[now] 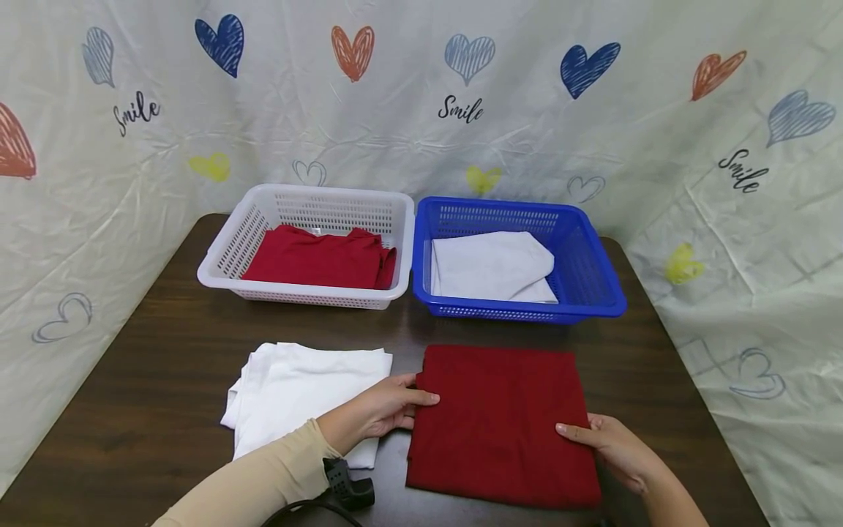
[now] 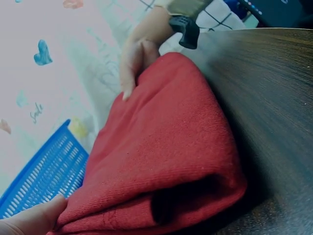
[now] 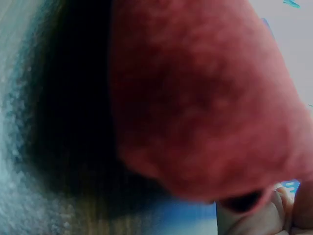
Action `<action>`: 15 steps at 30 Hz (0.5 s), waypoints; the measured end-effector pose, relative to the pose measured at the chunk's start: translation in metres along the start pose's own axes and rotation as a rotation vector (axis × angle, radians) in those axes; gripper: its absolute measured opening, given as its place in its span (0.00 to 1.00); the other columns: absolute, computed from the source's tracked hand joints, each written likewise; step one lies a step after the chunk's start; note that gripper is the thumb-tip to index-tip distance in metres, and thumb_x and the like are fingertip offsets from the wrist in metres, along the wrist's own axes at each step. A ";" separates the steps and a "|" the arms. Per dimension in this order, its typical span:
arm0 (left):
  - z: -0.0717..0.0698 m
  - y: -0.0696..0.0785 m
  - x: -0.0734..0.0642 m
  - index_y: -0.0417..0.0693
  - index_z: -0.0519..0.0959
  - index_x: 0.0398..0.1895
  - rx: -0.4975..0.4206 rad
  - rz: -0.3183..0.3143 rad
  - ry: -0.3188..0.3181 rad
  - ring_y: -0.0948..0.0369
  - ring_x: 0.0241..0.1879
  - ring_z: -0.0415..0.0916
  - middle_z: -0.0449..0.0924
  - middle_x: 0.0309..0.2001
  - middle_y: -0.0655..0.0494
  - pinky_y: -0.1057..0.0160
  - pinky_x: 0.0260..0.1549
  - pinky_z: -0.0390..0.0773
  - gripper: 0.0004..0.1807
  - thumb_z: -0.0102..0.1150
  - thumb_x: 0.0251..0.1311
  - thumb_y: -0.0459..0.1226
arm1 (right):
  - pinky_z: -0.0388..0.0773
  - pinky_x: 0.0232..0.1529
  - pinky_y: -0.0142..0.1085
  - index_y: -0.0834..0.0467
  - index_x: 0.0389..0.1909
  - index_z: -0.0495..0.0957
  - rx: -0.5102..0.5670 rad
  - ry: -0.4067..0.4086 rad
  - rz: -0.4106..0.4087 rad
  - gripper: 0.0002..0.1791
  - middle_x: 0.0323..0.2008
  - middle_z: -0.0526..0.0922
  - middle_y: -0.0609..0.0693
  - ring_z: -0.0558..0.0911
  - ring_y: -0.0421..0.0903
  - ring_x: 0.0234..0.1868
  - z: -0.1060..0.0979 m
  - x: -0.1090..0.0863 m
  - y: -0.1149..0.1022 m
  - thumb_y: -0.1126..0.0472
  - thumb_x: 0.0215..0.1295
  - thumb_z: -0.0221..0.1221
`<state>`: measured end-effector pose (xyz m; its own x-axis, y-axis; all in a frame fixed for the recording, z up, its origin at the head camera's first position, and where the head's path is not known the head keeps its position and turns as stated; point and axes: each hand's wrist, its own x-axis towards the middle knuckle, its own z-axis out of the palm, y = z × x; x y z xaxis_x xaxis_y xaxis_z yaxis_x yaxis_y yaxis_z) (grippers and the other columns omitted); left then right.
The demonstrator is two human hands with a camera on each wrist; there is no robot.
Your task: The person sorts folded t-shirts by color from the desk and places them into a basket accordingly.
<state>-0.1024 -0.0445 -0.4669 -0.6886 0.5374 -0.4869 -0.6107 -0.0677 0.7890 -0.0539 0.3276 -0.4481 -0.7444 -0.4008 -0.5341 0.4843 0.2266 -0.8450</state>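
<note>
A folded dark red cloth (image 1: 503, 424) is held between both hands over the front right of the table. My left hand (image 1: 388, 406) pinches its left edge, thumb on top and fingers below. At the opposite edge my right hand (image 1: 622, 448) grips it the same way, its fingers mostly hidden under the fabric. In the left wrist view the red cloth (image 2: 161, 137) shows its layered, open fold near the left thumb (image 2: 36, 218). Blurred red fabric (image 3: 200, 98) fills much of the right wrist view. A folded white cloth (image 1: 303, 388) lies on the table beside and partly behind the left forearm.
At the back left stands a white basket (image 1: 309, 295) with folded red cloth (image 1: 309, 256) in it. Right beside it, a blue basket (image 1: 586, 293) holds folded white cloth (image 1: 487, 263). Both sit on the dark wooden table (image 1: 151, 380), before a heart-printed curtain (image 1: 395, 110).
</note>
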 end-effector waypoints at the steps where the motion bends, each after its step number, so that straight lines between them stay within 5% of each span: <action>1: 0.000 0.000 0.000 0.35 0.67 0.65 0.002 0.000 0.002 0.59 0.40 0.85 0.85 0.45 0.49 0.51 0.48 0.86 0.26 0.58 0.65 0.32 | 0.82 0.48 0.33 0.59 0.50 0.79 0.001 0.004 -0.002 0.13 0.38 0.90 0.43 0.87 0.39 0.42 0.000 0.000 0.000 0.56 0.75 0.52; 15: -0.001 0.004 0.001 0.35 0.67 0.67 0.024 0.035 0.052 0.59 0.40 0.85 0.86 0.44 0.49 0.53 0.45 0.87 0.27 0.59 0.65 0.32 | 0.84 0.46 0.34 0.53 0.46 0.81 0.014 0.037 -0.019 0.13 0.36 0.90 0.42 0.88 0.39 0.40 0.003 0.002 -0.003 0.55 0.78 0.48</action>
<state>-0.1056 -0.0450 -0.4649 -0.7292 0.4904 -0.4772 -0.5767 -0.0652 0.8143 -0.0554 0.3240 -0.4463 -0.7703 -0.3713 -0.5184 0.4760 0.2062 -0.8549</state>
